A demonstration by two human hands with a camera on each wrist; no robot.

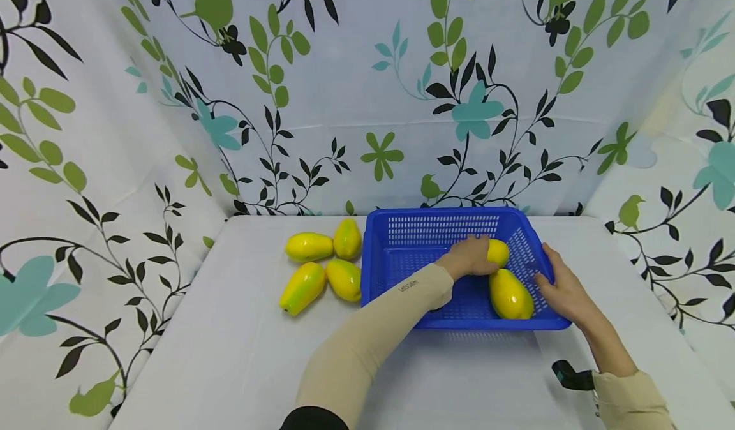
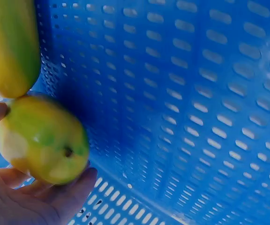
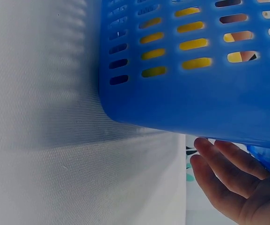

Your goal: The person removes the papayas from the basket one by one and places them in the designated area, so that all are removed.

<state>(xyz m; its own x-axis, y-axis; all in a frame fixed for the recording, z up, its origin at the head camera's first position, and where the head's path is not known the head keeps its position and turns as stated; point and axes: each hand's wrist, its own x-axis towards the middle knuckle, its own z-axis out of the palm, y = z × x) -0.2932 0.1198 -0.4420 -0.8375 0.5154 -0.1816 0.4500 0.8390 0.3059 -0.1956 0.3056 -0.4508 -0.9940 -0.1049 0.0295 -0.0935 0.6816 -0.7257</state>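
A blue plastic basket [image 1: 402, 212] with slotted walls stands on the table. Inside it, my left hand [image 1: 472, 256] grips a yellow-green papaya [image 2: 43, 140], with the thumb on one side and the fingers curled under the other. A second papaya [image 1: 511, 295] lies in the basket's right front part, against the held one in the left wrist view. My right hand [image 1: 565, 288] holds the basket's right rim, thumb on the inner side and fingers outside. In the right wrist view, the fingers [image 3: 228, 171] lie along the rim.
Several more papayas, among them a front one [image 1: 302, 288] and a back one [image 1: 348, 239], lie grouped on the white table [image 1: 241, 353] just left of the basket. A patterned curtain [image 1: 344, 98] hangs behind the table. A black device [image 1: 571, 376] is at the right wrist.
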